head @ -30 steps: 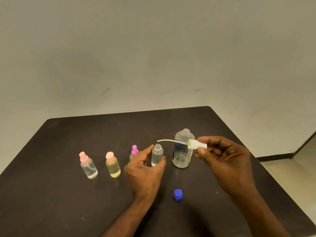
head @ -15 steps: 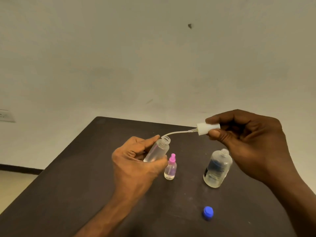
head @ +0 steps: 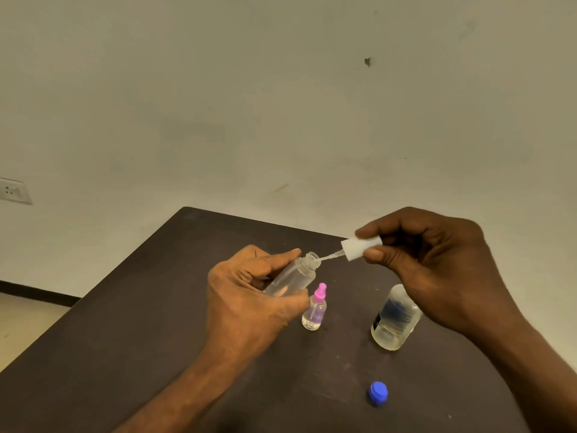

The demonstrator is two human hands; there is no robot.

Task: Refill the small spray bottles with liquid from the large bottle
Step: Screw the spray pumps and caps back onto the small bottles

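Note:
My left hand [head: 249, 295] grips a small clear spray bottle [head: 293, 275], tilted with its open neck pointing up and right, above the dark table [head: 125, 354]. My right hand [head: 437, 270] pinches a white spray cap [head: 359, 246] whose thin dip tube [head: 327, 257] has its tip inside the bottle's neck. The large clear bottle [head: 393, 320] with a dark label stands uncapped on the table under my right hand, partly hidden by it. Its blue cap [head: 377, 392] lies near the front.
A small bottle with a pink spray top [head: 315, 307] stands on the table just right of my left hand. The table's far edge meets a pale wall. A wall socket [head: 12, 190] is at the left.
The small clear bottle was lifted off the table and tilted. The cap came closer and its dip tube entered the neck. The view swung right, so the two left bottles left the frame.

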